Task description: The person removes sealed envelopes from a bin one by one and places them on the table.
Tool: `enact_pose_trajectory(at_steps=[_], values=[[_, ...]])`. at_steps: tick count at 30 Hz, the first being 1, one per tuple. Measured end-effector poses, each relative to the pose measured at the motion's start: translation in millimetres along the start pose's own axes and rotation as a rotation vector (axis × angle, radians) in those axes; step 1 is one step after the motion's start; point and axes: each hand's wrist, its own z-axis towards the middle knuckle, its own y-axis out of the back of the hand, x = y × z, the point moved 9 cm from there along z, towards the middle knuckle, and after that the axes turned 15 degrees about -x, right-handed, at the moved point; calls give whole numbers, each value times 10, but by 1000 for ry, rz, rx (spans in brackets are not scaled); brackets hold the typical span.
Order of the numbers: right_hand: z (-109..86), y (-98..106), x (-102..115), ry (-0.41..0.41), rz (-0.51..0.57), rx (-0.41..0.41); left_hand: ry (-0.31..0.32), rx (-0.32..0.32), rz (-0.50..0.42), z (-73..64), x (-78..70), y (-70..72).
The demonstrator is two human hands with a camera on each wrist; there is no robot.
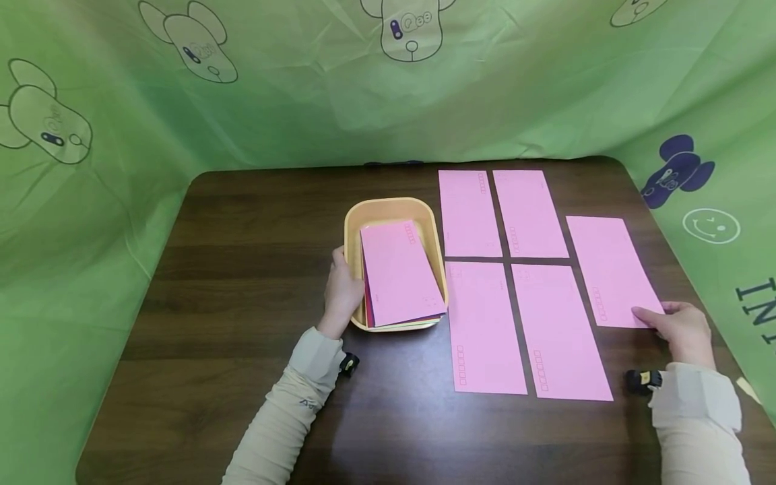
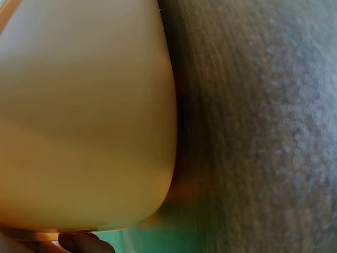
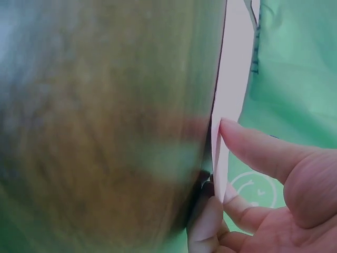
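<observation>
We see an orange-yellow tray [image 1: 388, 210], a slanted stack of envelopes [image 1: 400, 273] inside, pink on top, four pink envelopes [image 1: 485, 327] flat in two rows right of the tray, a fifth envelope [image 1: 612, 263] farther right, near-right corner pinched

Dark wood-grained table [image 1: 254, 269] with rounded corners; green cloth [image 1: 315, 114], printed with animal-head outlines [image 1: 412, 34], hangs behind it and along both its sides; pale light gleams on its surface.

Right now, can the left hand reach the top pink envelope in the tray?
Probably yes: nothing covers the top pink envelope, and the left hand is beside it, though its grip on the tray may need loosening.
</observation>
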Motion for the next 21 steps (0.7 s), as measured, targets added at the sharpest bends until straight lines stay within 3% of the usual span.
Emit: enact_pose_trajectory(at_steps=[10,21], values=[[-30,4,0,-14,-31,13,12,4,-2,-1,7,-4],[-49,37,55,26,-88,-10,8,1,13,-9,-5,5]])
